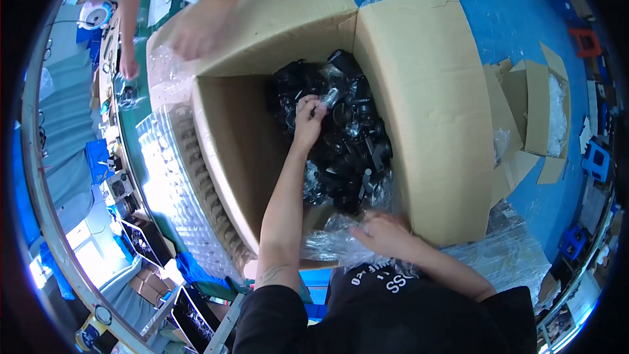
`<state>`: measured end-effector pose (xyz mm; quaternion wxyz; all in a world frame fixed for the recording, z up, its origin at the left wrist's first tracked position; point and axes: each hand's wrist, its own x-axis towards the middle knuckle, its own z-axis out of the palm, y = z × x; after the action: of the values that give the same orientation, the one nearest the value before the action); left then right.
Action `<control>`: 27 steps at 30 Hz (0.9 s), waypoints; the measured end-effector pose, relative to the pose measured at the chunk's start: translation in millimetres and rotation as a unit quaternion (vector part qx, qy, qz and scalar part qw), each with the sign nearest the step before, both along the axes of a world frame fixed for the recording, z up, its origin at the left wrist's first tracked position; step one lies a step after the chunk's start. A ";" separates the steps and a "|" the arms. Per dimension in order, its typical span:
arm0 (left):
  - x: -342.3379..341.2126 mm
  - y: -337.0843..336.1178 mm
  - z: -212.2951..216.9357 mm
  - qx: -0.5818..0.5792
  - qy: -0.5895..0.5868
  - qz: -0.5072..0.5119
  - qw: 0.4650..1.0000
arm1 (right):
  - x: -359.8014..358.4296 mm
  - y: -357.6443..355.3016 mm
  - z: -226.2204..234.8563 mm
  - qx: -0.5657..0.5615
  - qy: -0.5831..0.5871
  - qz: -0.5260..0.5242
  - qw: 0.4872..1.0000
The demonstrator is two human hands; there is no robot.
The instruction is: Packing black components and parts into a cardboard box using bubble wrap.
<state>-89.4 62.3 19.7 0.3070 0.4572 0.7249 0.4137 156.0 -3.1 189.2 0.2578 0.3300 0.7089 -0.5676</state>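
A large open cardboard box (432, 92) stands in front of me. Many glossy black parts (354, 151) lie heaped inside it, some wrapped in clear plastic; their exact kind is hard to make out. My left hand (309, 118) reaches deep into the box over the heap. Its fingers are closed on a small, shiny clear plastic-wrapped piece (329, 98). At the box's near edge, my right hand (386, 233) has its fingers curled at a crumpled clear plastic sheet (334, 239) and appears to grip it.
Across the box is another person's blurred hand (200, 29), by the far left flap. Ribbed clear plastic trays (177, 177) stand along the box's left side. On the blue floor at right lies another open carton (547, 111). Clear plastic wrap (504, 249) spreads at near right.
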 end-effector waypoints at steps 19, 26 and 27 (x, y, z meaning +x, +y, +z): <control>20.4 -151.6 109.5 0.074 -0.847 0.074 0.521 | 6.4 -10.4 -22.1 -0.241 0.245 -0.339 0.875; 39.7 -128.0 131.0 -0.050 -0.617 0.171 0.767 | -10.7 -21.4 20.4 -0.035 0.144 -0.124 0.981; 38.6 -126.3 124.1 -0.044 -0.625 0.201 0.753 | -12.3 -22.9 24.9 -0.023 0.117 -0.130 0.984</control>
<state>-50.9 -64.1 143.8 0.6211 -0.0735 0.4647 0.6268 143.7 -26.0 214.1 0.1048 0.3447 0.6718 -0.6472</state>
